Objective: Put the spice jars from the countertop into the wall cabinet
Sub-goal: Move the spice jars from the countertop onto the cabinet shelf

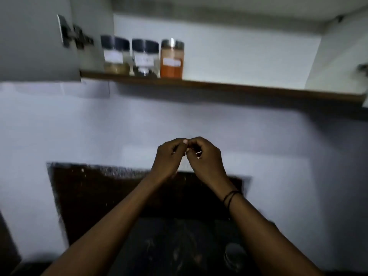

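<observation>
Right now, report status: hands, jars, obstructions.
Left hand and right hand together mid-air, fingers curled, holding no jar. Three spice jars upright on cabinet shelf, left end. Nothing in the way.

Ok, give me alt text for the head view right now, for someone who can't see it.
Both hands, left hand and right hand, meet fingertip to fingertip in front of a white wall, fingers curled and seemingly holding nothing. Above, three spice jars stand at the left end of the open wall cabinet's shelf. The image is dim and blurred.
</observation>
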`<action>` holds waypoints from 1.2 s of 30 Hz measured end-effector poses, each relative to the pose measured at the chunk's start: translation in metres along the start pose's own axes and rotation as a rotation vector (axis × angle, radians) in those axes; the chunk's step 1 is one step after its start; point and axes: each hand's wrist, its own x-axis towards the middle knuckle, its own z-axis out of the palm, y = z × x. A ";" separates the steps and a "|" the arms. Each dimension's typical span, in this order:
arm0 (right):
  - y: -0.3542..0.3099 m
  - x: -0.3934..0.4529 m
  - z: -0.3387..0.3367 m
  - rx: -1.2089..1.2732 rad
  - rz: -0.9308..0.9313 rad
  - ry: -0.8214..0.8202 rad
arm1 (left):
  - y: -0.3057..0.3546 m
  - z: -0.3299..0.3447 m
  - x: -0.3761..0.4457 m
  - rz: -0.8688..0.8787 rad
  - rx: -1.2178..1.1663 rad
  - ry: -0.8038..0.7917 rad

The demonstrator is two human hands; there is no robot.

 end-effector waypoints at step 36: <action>0.164 -0.349 0.019 0.131 0.718 -0.103 | -0.134 0.124 -0.320 -0.913 -0.232 -0.199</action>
